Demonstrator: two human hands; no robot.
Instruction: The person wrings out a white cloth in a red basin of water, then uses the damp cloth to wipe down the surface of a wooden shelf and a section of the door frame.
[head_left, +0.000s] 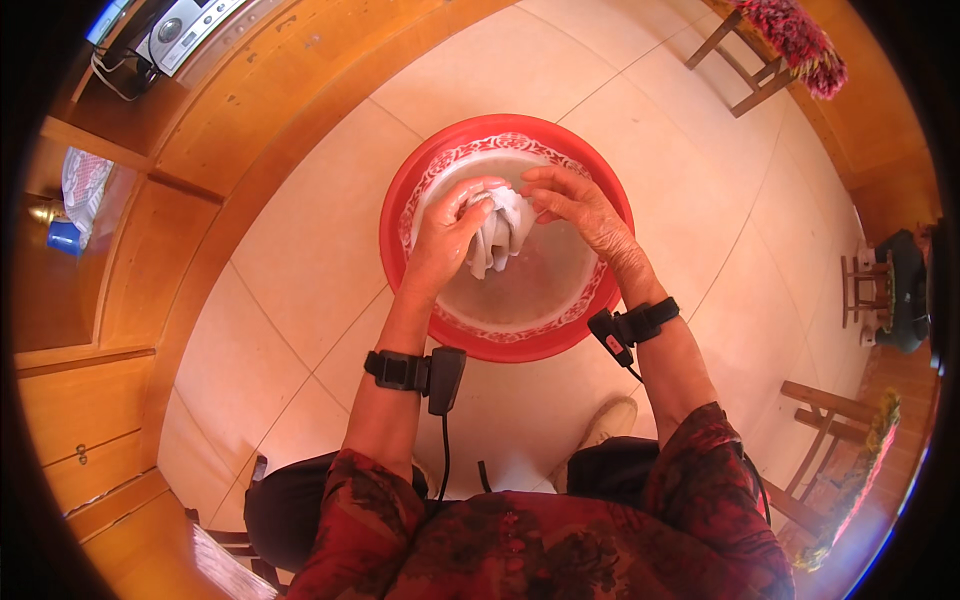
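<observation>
A bunched white cloth (501, 232) hangs from my left hand (450, 229), whose thumb and fingers close on its upper part. Close to the cloth's right side is my right hand (574, 202), with its fingers bent and spread; it seems to hold nothing, though the fingertips come near the cloth. Both hands are above a red-rimmed basin (506, 352) with a white, red-patterned inside and cloudy water in it. My left hand looks wet.
The basin stands on a tiled floor (300, 277) in front of my feet. Wooden cabinets (165, 277) line the left side. Wooden stools (742, 71) with shaggy covers stand at the upper right and lower right. Each wrist wears a black strapped device (446, 380) with a cable.
</observation>
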